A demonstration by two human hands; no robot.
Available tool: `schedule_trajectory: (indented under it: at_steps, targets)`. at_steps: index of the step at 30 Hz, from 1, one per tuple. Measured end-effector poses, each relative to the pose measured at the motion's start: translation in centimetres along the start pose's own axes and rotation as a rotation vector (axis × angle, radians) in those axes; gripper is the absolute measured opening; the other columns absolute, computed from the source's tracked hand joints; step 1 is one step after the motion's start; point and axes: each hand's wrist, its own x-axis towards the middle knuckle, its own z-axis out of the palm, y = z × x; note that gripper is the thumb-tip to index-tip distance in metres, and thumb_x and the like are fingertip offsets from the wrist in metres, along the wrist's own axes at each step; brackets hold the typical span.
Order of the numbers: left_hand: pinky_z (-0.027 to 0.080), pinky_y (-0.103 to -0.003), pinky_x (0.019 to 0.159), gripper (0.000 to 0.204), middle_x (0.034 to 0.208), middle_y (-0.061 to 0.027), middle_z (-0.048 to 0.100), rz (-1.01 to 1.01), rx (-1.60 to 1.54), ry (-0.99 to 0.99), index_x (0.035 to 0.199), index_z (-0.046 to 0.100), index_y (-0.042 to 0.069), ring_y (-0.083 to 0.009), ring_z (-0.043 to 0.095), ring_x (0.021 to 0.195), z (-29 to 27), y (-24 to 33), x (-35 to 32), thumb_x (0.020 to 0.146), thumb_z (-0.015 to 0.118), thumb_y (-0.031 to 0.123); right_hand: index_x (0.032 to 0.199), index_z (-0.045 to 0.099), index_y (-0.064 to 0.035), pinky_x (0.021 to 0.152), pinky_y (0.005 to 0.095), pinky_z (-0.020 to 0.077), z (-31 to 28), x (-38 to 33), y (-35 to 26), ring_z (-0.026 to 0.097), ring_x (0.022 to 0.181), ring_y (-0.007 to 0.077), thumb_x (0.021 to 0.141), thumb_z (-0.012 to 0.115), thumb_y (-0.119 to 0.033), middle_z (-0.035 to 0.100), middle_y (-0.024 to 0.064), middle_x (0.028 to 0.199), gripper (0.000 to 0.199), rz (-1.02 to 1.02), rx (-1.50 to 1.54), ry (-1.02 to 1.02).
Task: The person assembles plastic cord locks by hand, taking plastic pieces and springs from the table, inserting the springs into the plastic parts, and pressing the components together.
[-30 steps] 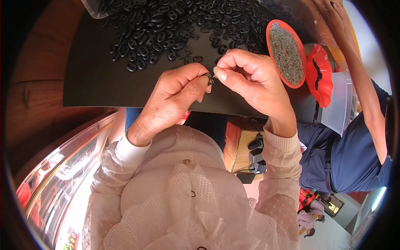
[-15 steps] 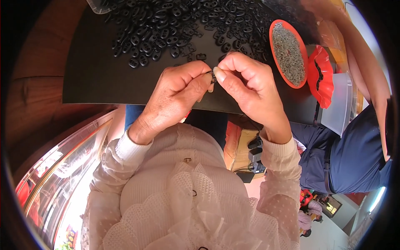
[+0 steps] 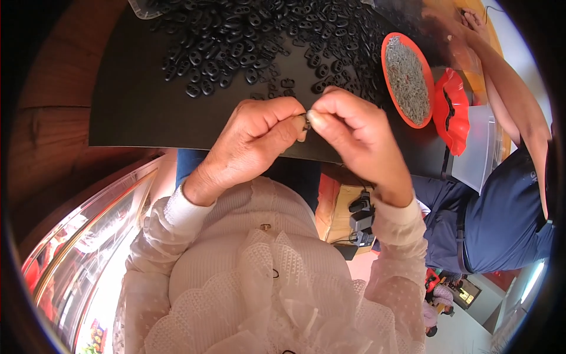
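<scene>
Pinching a small black part [image 3: 306,123] in left hand [image 3: 253,138]; meeting it with pinched fingers [image 3: 322,121] of right hand [image 3: 362,138], cannot tell whether empty; above dark worktop [image 3: 135,118] heaped with black pieces [image 3: 236,44]; beside navy-clad co-worker [image 3: 498,215].

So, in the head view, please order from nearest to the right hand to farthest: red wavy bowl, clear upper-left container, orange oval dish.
1. Orange oval dish, upper right of the right hand.
2. Red wavy bowl, beyond the dish.
3. Clear container, upper left.
</scene>
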Motion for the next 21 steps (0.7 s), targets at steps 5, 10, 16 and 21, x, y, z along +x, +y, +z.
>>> schedule_trajectory:
  at_steps: [5, 10, 16, 21]
  targets:
    - [0.037, -0.024, 0.052, 0.014, 0.063, -0.001, 0.052, -0.017, 0.002, -0.021, 0.081, 0.058, -0.001, -0.006, 0.045, 0.058, 0.2, 0.5, 0.1, 0.091, 0.051, 0.007, 0.1, 0.057, -0.0033, 0.069, 0.0322, 0.0469, -4.0, 3.3, 2.6, 0.059, 0.077, 0.0231, 0.092, 0.055, -0.01, 0.058, 0.0101, 0.085, 0.011, 0.001, -0.277, 0.068]
    - [0.035, -0.022, 0.055, 0.017, 0.064, 0.0018, 0.049, -0.045, -0.001, -0.018, 0.081, 0.058, 0.0, -0.0045, 0.042, 0.06, 0.1, 0.7, 0.1, 0.092, 0.049, 0.008, 0.094, 0.058, -0.0063, 0.069, 0.0428, 0.0468, -3.9, 8.7, 5.7, 0.059, 0.083, 0.0344, 0.087, 0.053, -0.007, 0.057, 0.0139, 0.088, 0.009, -0.15, -0.581, 0.154]
    - [0.034, -0.023, 0.052, 0.016, 0.061, 0.0013, 0.047, -0.016, 0.014, -0.022, 0.08, 0.058, 0.0, -0.0048, 0.041, 0.057, 0.1, 0.5, 0.1, 0.091, 0.049, 0.007, 0.095, 0.06, -0.0035, 0.068, 0.0372, 0.0461, -3.3, 9.0, 6.8, 0.058, 0.08, 0.0332, 0.089, 0.057, -0.008, 0.057, 0.012, 0.088, 0.008, -0.099, -0.766, 0.04]
    - [0.034, -0.025, 0.051, 0.015, 0.06, -0.0013, 0.047, 0.042, 0.083, -0.031, 0.08, 0.057, -0.002, -0.0063, 0.041, 0.055, -0.1, 0.3, 0.2, 0.09, 0.049, 0.006, 0.085, 0.059, -0.0042, 0.069, 0.0461, 0.0474, -4.2, 7.0, 5.1, 0.059, 0.084, 0.0363, 0.081, 0.053, -0.003, 0.057, 0.0123, 0.09, 0.007, 0.035, -0.75, -0.061]
